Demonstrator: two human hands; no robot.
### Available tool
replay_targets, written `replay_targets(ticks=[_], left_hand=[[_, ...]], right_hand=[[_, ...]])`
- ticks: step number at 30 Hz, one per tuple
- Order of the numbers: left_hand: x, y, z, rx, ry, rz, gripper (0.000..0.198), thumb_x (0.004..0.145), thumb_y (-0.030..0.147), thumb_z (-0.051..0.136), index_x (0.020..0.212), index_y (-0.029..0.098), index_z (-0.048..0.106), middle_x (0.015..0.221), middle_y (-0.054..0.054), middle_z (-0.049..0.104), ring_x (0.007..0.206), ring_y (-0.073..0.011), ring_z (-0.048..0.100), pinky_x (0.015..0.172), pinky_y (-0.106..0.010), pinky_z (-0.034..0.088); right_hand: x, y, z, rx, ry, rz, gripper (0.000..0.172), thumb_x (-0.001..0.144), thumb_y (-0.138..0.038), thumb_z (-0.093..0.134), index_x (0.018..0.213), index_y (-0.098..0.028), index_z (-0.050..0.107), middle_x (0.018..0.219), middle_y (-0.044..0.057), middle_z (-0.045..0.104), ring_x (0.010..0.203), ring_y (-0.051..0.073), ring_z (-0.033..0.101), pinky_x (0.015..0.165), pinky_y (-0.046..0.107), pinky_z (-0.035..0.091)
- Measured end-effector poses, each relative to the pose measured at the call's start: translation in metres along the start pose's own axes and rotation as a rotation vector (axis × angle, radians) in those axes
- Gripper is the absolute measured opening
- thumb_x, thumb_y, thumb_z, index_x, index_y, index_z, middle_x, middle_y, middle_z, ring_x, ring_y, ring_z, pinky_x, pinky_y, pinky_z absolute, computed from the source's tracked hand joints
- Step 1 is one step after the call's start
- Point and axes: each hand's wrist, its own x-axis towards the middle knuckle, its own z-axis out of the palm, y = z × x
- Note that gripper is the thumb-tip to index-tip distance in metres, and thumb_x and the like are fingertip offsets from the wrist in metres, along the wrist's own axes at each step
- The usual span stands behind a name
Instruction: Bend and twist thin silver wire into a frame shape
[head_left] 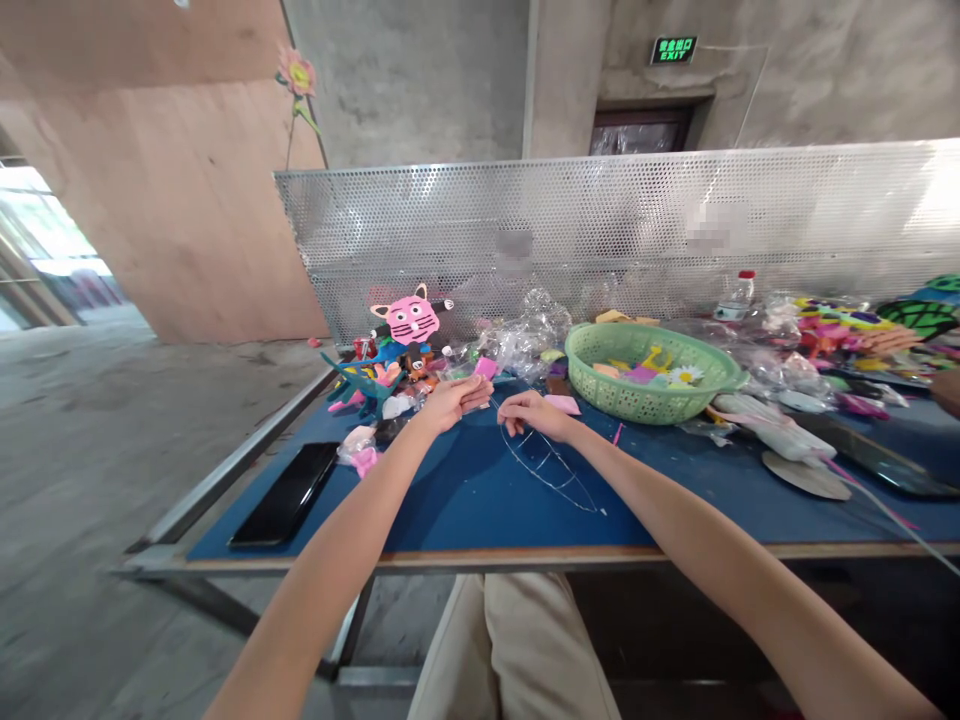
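Observation:
My left hand (453, 402) is closed, with a small bright pink piece (486, 368) of soft-looking material between thumb and fingers. To its right, my right hand (534, 412) has its fingers bent and pressed together at the top end of a thin wire frame (536, 472). That frame is leaf-shaped, with cross wires inside, and hangs or lies slanting toward the table's front edge. Just behind my right wrist lies a pale pink block (562, 404). Whether a wire also runs between the two hands is too fine to tell.
A green basket (637, 400) with colourful pieces stands right of centre. A pink cat-faced figure (412, 320) is at back left. Phones lie left (289, 495) and right (885, 455). Clear plastic wrap (532, 335) and a perforated metal screen (600, 210) line the back.

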Motion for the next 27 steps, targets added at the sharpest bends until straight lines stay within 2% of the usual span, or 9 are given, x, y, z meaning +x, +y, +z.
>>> replay_targets(ticks=[10, 15, 18, 21, 25, 27], left_hand=[[0.000, -0.007, 0.007, 0.086, 0.129, 0.146, 0.012, 0.078, 0.018, 0.076, 0.087, 0.009, 0.075, 0.085, -0.013, 0.077, 0.078, -0.0208, 0.075, 0.084, -0.034, 0.061], [-0.003, -0.011, 0.012, 0.215, 0.204, 0.262, 0.013, 0.076, 0.022, 0.077, 0.084, 0.012, 0.076, 0.081, -0.011, 0.077, 0.078, -0.0253, 0.075, 0.083, -0.041, 0.061], [-0.005, -0.011, 0.015, 0.261, 0.220, 0.284, 0.012, 0.077, 0.024, 0.076, 0.084, 0.014, 0.077, 0.082, -0.009, 0.077, 0.082, -0.0268, 0.075, 0.081, -0.041, 0.061], [-0.006, -0.009, 0.012, 0.267, 0.169, 0.270, 0.015, 0.079, 0.026, 0.075, 0.089, 0.014, 0.077, 0.089, -0.010, 0.077, 0.083, -0.0262, 0.075, 0.080, -0.039, 0.061], [-0.003, -0.005, 0.002, 0.157, -0.015, 0.220, 0.022, 0.083, 0.030, 0.075, 0.097, 0.013, 0.075, 0.101, -0.013, 0.076, 0.088, -0.0224, 0.075, 0.085, -0.035, 0.060], [-0.001, -0.003, -0.002, 0.085, -0.061, 0.211, 0.024, 0.082, 0.029, 0.076, 0.099, 0.012, 0.075, 0.101, -0.014, 0.076, 0.090, -0.0209, 0.075, 0.089, -0.033, 0.059]], right_hand=[[0.000, 0.003, 0.004, 0.045, 0.017, 0.065, 0.029, 0.083, -0.042, 0.065, 0.078, -0.014, 0.070, 0.058, 0.002, 0.066, 0.051, 0.009, 0.054, 0.050, 0.021, 0.035], [0.002, 0.004, 0.007, 0.044, 0.023, 0.075, 0.030, 0.081, -0.042, 0.065, 0.077, -0.013, 0.070, 0.058, 0.002, 0.067, 0.050, 0.009, 0.053, 0.051, 0.021, 0.036], [0.003, 0.005, 0.007, 0.039, 0.032, 0.074, 0.029, 0.081, -0.041, 0.065, 0.077, -0.013, 0.071, 0.059, 0.002, 0.067, 0.049, 0.009, 0.052, 0.051, 0.021, 0.037], [0.002, 0.006, 0.005, 0.055, 0.016, 0.078, 0.029, 0.082, -0.041, 0.066, 0.079, -0.013, 0.071, 0.060, 0.002, 0.068, 0.050, 0.009, 0.052, 0.051, 0.021, 0.037], [0.000, 0.006, -0.001, 0.219, -0.042, 0.090, 0.028, 0.082, -0.042, 0.069, 0.079, -0.014, 0.069, 0.062, 0.002, 0.066, 0.055, 0.010, 0.055, 0.056, 0.022, 0.041], [-0.002, 0.007, -0.003, 0.279, -0.060, 0.083, 0.028, 0.082, -0.042, 0.070, 0.079, -0.014, 0.070, 0.062, 0.001, 0.065, 0.056, 0.010, 0.056, 0.059, 0.023, 0.043]])
